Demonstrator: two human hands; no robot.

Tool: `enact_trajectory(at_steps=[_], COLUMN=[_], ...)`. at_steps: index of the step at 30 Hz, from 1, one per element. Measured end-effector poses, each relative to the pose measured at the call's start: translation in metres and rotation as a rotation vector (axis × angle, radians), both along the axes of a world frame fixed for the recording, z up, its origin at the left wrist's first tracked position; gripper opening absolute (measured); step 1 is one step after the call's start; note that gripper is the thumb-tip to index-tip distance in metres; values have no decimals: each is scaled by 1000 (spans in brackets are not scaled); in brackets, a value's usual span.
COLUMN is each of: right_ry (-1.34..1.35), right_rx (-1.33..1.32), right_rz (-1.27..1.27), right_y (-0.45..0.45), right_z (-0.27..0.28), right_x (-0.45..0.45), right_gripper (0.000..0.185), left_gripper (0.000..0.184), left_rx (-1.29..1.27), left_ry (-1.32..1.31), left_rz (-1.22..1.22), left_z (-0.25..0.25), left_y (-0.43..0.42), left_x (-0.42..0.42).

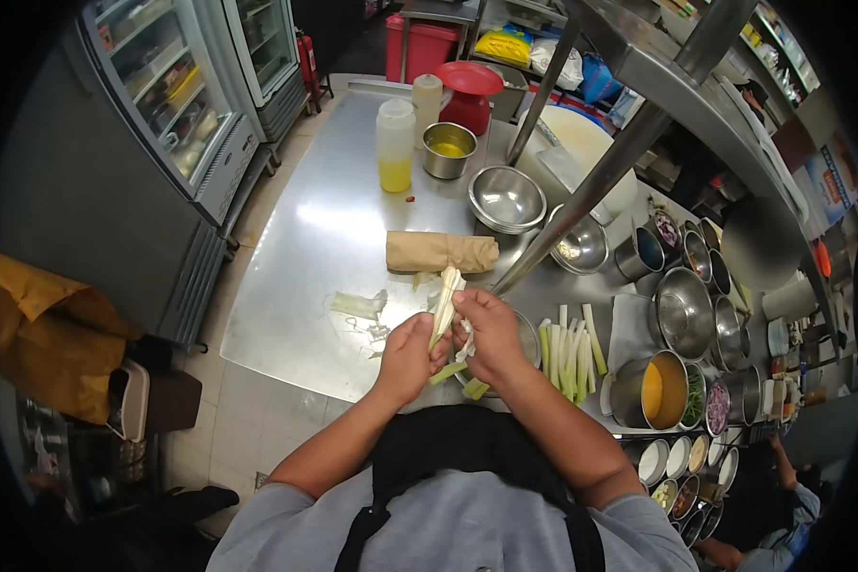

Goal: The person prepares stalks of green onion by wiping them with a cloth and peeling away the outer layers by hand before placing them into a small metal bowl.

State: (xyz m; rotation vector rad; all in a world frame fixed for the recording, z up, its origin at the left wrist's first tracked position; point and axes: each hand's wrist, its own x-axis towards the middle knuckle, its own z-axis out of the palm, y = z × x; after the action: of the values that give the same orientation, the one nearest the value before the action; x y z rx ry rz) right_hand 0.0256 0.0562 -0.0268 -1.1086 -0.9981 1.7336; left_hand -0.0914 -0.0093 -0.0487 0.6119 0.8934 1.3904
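Between my two hands, a pale leek stalk (446, 303) stands nearly upright, its white end up and its green end down. My left hand (410, 357) is closed around the lower part. My right hand (489, 329) pinches the stalk's side higher up, with a whitish strip of layer hanging by its fingers. Behind and below the hands is a metal bowl (527, 341) with green pieces (475, 387) at its near side, mostly hidden. Several trimmed leek stalks (569, 353) lie side by side to the right. Thin peelings (360, 307) are scattered to the left.
A rolled brown paper bundle (440, 252) lies beyond my hands on the steel table (286, 286). Farther back stand a squeeze bottle (395, 148), a pot of yellow liquid (449, 150) and stacked bowls (507, 197). A slanting metal post (582, 205) rises at right, near an orange-filled pot (650, 389).
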Motion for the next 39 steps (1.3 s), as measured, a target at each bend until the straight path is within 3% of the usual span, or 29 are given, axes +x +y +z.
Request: enact_trajectory(at_steps=[1, 3, 4, 8, 11, 14, 16, 17, 20, 22, 26, 28, 29, 31, 33, 35, 36, 38, 39], right_ry=[90, 190, 95, -95, -146, -231, -196, -160, -175, -176, -294, -177, -62, -4, 54, -271, -270, -516, -510], right_rx=[-103, -210, -148, 5, 88, 112, 106, 99, 150, 114, 146, 56, -28, -92, -154, 207, 207, 739, 738], right_rz=[27, 62, 42, 50, 89, 93, 94, 89, 98, 121, 214, 217, 213, 210, 207, 144, 147, 171, 180], right_y=[0, 1, 2, -2, -1, 4, 1, 0, -2, 2, 3, 1, 0, -1, -3, -6, -6, -10, -15], right_z=[5, 6, 5, 10, 8, 1, 8, 11, 11, 1, -7, -5, -4, 0, 5, 9, 3, -15, -7], right_x=[3, 4, 5, 5, 7, 7, 4, 1, -2, 3, 7, 7, 6, 4, 2, -3, 0, 7, 7], right_gripper=[18, 17, 16, 16, 16, 17, 18, 18, 19, 19, 19, 18, 18, 18, 19, 20, 20, 15, 15], left_gripper=[22, 24, 26, 26, 23, 21, 24, 24, 19, 19, 25, 28, 28, 28, 26, 25, 25, 25, 26], left_rx=[-6, -1, 6, -90, -71, -102, -106, -104, 39, 218, 135, -206, -210, -224, -218, -210, -217, -228, -281], left_ry=[-224, -73, 67, 180, 132, -84, 157, 158, 298, 578, 676, -68, -68, -389, -443, -497, -372, -244, -212], left_rz=[-85, -51, -26, 71, 160, 51, 65, 66, 142, 274, 215, -55, -52, -153, -150, -146, -105, -57, 123], left_z=[2, -6, -10, -4, -8, 1, 0, -1, -9, -19, -21, -4, -1, 2, 1, -2, -6, -7, -4], left_y=[0, 2, 4, 5, 6, 4, 4, 4, 4, 5, 4, 4, 4, 4, 4, 6, 7, 8, 13], left_x=[-2, -6, -6, -5, -8, -14, -9, -7, 1, 5, -6, -10, -12, -14, -13, -12, -12, -9, -5])
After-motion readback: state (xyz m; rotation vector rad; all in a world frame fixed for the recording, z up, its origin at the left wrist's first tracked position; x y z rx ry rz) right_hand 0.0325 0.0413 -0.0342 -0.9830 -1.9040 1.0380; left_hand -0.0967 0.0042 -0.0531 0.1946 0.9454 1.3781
